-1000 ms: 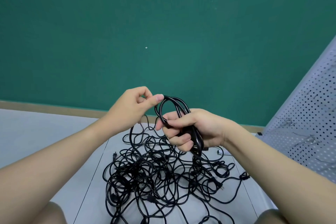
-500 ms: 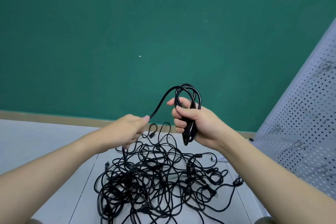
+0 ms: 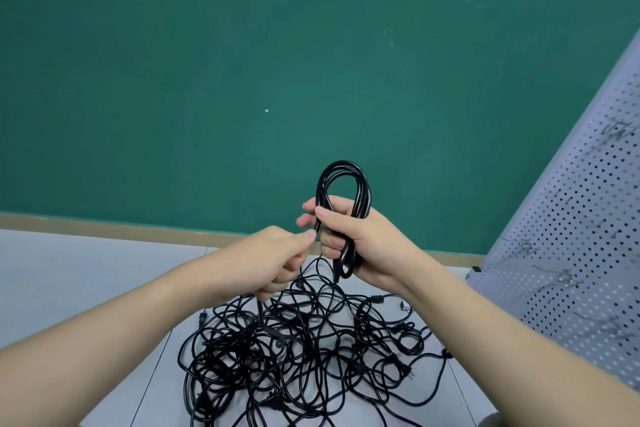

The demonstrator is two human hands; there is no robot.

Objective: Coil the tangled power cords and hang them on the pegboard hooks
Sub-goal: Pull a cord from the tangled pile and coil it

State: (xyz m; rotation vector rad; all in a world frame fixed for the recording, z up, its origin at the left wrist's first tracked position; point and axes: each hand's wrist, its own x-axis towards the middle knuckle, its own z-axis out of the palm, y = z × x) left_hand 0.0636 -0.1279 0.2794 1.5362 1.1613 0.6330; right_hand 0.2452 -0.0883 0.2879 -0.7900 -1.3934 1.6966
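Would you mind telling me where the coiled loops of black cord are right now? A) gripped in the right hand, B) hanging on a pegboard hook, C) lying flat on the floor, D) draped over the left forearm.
A: the right hand grips the coiled cord, its loops standing above the fist.

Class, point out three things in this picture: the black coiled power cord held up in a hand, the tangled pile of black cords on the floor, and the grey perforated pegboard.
Black coiled power cord (image 3: 344,172), head view, top of its loop.
Tangled pile of black cords (image 3: 304,354), head view, middle of the heap.
Grey perforated pegboard (image 3: 581,229), head view, its bare face.
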